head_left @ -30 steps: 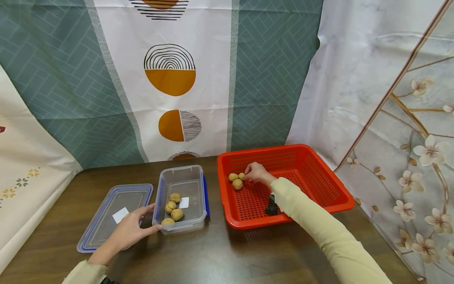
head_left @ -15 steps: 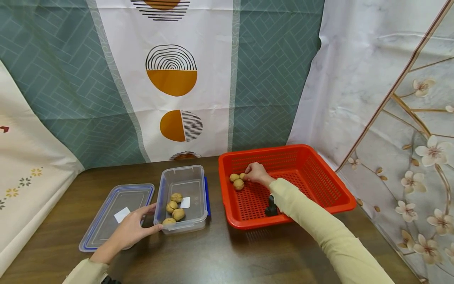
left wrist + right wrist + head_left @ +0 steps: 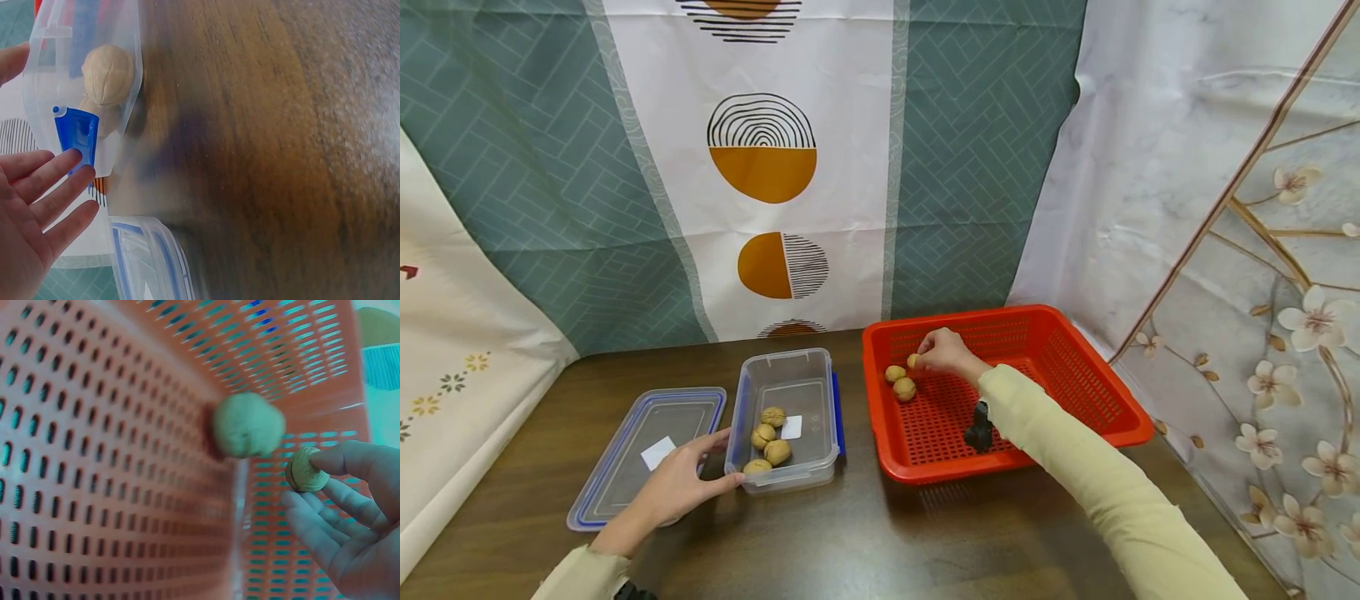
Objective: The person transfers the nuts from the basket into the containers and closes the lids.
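Observation:
My right hand (image 3: 946,351) is inside the red plastic basket (image 3: 880,450). In the right wrist view its thumb and fingers pinch a walnut (image 3: 307,469), lifted off the basket floor. Two more walnuts (image 3: 904,389) lie at the basket's left side. My left hand (image 3: 681,482) is at the left side of a clear plastic box (image 3: 805,475), thumb at its front corner. In the left wrist view the straight fingers (image 3: 70,178) are against the box's blue clip (image 3: 78,134). Several walnuts (image 3: 777,452) lie along the box's left side.
A clear lid (image 3: 617,475) with a blue seal and a white label lies on the wooden table (image 3: 820,550), left of the box. A patterned curtain (image 3: 820,167) hangs behind, and a flowered cloth (image 3: 1262,375) stands at the right of the basket.
My right hand has risen slightly, lifting the pinched walnut away from the other two in the basket. The left hand and the box have stayed in place.

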Tool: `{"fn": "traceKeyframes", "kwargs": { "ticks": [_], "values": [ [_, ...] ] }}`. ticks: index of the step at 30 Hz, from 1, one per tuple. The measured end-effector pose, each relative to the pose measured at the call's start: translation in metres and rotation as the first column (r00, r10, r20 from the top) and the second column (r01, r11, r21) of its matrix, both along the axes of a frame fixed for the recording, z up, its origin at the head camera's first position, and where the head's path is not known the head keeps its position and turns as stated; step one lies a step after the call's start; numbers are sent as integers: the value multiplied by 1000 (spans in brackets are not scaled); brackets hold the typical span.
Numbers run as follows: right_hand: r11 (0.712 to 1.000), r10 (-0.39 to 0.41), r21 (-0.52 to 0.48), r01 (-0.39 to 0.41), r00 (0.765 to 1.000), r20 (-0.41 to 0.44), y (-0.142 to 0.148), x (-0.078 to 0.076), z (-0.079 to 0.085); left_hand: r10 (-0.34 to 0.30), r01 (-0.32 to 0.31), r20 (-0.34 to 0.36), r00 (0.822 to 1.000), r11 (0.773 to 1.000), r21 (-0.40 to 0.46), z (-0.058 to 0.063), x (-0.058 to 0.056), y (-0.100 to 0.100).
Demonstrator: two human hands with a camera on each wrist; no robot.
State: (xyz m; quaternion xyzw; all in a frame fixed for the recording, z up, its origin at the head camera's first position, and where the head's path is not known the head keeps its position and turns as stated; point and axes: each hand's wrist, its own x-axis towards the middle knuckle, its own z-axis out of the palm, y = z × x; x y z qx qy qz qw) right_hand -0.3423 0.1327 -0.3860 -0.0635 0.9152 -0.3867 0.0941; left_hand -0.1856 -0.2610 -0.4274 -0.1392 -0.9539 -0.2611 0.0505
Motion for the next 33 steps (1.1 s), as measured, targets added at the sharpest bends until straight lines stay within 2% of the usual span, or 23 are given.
{"fn": "traceKeyframes", "kwargs": {
  "ticks": [9, 13, 17, 20, 24, 33],
  "values": [
    [995, 22, -102, -24, 1000, -13, -11, 8, 50, -2, 2, -13, 1000, 1000, 2, 0, 0, 0],
    [986, 48, -156, -51, 999, -20, -29, 17, 69, -1, 1, -22, 1000, 1000, -3, -1, 0, 1],
    [974, 93, -206, -98, 995, -34, -56, 30, 79, 0, 0, -19, 1000, 1000, 0, -1, 0, 1],
    [958, 126, -254, -133, 991, -41, -80, 42, 79, -2, 2, -16, 1000, 1000, 4, 0, 1, 1],
    [938, 164, -303, -167, 986, -37, -111, 57, 71, -2, 2, -17, 1000, 1000, 2, 2, 2, 3],
    [940, 136, -313, -137, 990, -24, -164, 81, 46, -2, 2, -7, 1000, 1000, -1, 4, 2, 2]
  ]
}}
